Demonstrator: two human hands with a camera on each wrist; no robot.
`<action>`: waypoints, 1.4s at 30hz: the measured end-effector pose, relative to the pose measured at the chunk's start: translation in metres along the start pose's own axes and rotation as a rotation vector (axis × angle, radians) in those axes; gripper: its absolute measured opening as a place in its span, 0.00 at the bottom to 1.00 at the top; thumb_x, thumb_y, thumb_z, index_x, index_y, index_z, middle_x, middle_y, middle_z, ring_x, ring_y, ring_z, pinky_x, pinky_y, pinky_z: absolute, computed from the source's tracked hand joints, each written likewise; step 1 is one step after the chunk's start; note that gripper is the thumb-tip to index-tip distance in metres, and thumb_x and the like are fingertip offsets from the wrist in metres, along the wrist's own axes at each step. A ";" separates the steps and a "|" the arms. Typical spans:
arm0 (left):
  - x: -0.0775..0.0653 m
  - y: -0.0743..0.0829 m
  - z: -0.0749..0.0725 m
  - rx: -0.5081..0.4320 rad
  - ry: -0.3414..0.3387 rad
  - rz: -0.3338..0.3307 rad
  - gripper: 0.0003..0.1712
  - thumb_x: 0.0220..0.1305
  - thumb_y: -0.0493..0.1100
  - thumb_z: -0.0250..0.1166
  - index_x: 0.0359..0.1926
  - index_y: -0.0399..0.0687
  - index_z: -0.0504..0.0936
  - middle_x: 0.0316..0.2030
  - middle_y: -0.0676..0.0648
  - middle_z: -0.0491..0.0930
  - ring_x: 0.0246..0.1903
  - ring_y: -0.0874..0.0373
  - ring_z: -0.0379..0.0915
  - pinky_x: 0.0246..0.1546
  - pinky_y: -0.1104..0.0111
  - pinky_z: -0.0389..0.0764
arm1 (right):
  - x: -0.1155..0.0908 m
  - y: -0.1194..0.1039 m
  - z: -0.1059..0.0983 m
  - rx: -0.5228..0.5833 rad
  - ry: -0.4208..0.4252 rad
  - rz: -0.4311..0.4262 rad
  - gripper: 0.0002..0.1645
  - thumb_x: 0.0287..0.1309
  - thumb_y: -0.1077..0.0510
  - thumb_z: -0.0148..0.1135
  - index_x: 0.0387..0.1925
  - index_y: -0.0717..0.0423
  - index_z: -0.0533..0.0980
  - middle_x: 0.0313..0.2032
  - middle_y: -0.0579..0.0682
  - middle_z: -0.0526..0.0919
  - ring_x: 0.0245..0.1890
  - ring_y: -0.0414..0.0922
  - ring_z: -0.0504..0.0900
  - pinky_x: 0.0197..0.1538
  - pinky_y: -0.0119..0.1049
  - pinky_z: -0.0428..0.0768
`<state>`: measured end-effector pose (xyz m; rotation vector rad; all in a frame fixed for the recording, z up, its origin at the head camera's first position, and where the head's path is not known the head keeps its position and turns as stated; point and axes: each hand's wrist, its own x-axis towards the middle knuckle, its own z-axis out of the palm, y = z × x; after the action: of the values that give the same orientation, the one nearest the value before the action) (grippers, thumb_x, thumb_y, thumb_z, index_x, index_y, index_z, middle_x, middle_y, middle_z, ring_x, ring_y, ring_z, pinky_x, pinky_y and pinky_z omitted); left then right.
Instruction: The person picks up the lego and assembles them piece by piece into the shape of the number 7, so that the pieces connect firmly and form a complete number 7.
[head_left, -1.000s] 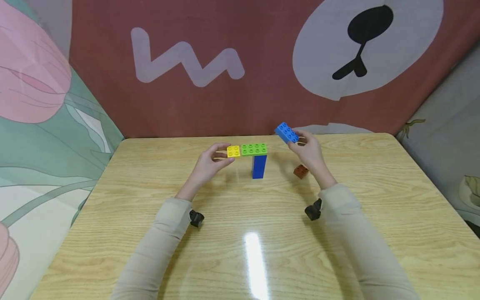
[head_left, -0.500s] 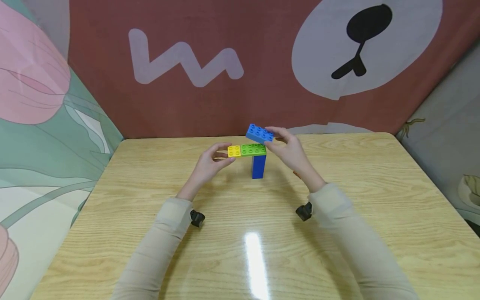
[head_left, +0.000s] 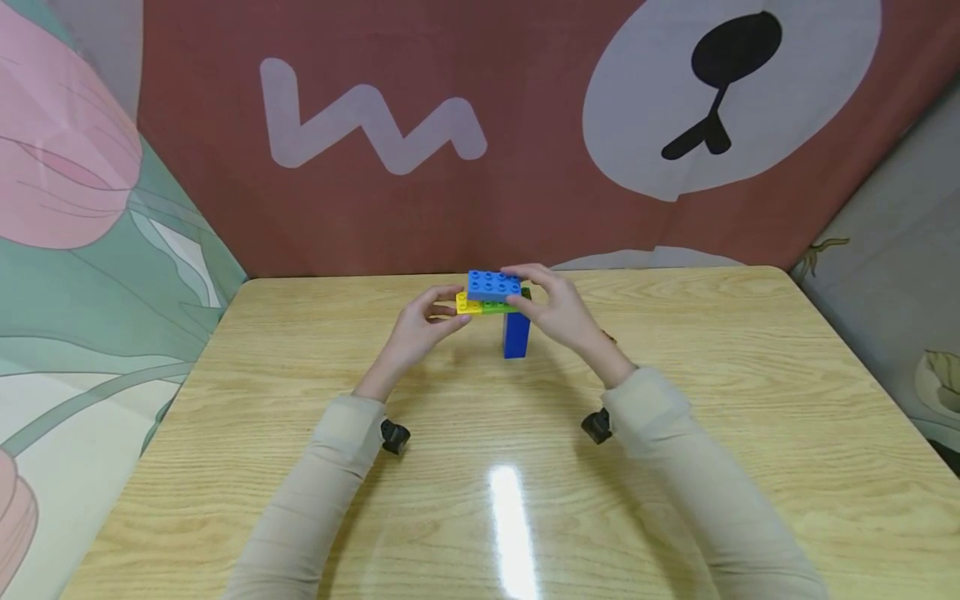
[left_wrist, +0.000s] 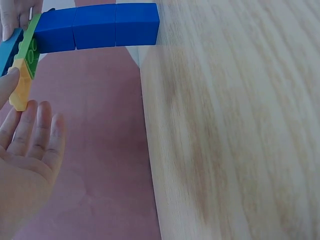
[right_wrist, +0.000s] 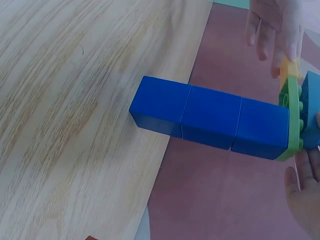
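Observation:
A tower of three stacked dark blue bricks (right_wrist: 210, 117) stands on the table, topped by a thin green brick (right_wrist: 294, 117) that juts out to the left. At its free end is a small yellow brick (left_wrist: 21, 87), pinched between the thumb and fingers of my left hand (head_left: 412, 329). My right hand (head_left: 561, 312) grips the right end of a lighter blue eight-stud brick (head_left: 492, 286). That brick lies over the green and yellow ones, close above their studs, and covers much of the green in the head view.
A reddish-brown brick (head_left: 609, 336) lies on the wooden table (head_left: 480, 425), mostly hidden behind my right wrist. Just past the table's far edge hangs a brown printed cloth (head_left: 375, 217).
My right hand has carried the lighter blue brick left and down, turning it level, over the green and yellow bricks. The yellow brick has closed up against the green one; my left hand barely moved.

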<state>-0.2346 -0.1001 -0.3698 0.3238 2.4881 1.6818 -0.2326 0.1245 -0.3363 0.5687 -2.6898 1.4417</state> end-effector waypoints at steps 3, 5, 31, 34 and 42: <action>0.000 0.000 0.000 0.004 0.000 -0.004 0.28 0.62 0.46 0.66 0.63 0.52 0.71 0.60 0.44 0.73 0.55 0.47 0.75 0.54 0.56 0.80 | 0.000 -0.004 0.002 -0.005 -0.018 -0.007 0.25 0.64 0.59 0.59 0.62 0.54 0.71 0.63 0.55 0.72 0.64 0.54 0.70 0.67 0.54 0.69; 0.000 0.000 0.000 0.004 0.001 -0.006 0.29 0.62 0.46 0.66 0.63 0.52 0.71 0.60 0.44 0.73 0.55 0.48 0.75 0.54 0.56 0.80 | 0.000 -0.005 0.003 -0.009 -0.029 -0.012 0.25 0.64 0.60 0.59 0.62 0.54 0.71 0.63 0.56 0.72 0.63 0.54 0.71 0.65 0.53 0.71; -0.001 0.001 -0.001 0.003 0.011 0.018 0.31 0.62 0.44 0.66 0.64 0.48 0.70 0.60 0.41 0.73 0.55 0.46 0.75 0.54 0.55 0.80 | -0.001 0.004 0.019 -0.670 0.155 -0.596 0.37 0.51 0.51 0.72 0.61 0.58 0.70 0.61 0.59 0.71 0.61 0.55 0.72 0.63 0.51 0.73; -0.001 0.000 -0.001 -0.002 0.013 0.027 0.30 0.61 0.44 0.66 0.64 0.48 0.70 0.60 0.41 0.73 0.55 0.46 0.75 0.54 0.55 0.80 | 0.000 0.009 0.026 -0.855 0.252 -0.736 0.38 0.49 0.48 0.73 0.59 0.57 0.72 0.57 0.58 0.74 0.56 0.53 0.75 0.59 0.45 0.77; 0.000 -0.001 0.000 -0.004 0.023 0.054 0.30 0.61 0.42 0.67 0.63 0.45 0.70 0.60 0.40 0.74 0.53 0.46 0.76 0.55 0.57 0.80 | 0.005 0.011 0.040 -0.921 0.377 -0.827 0.27 0.50 0.56 0.73 0.53 0.58 0.76 0.48 0.56 0.80 0.49 0.50 0.79 0.55 0.39 0.80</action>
<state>-0.2344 -0.1006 -0.3703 0.3767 2.5138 1.7196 -0.2354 0.0962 -0.3671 0.9768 -2.0427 0.0600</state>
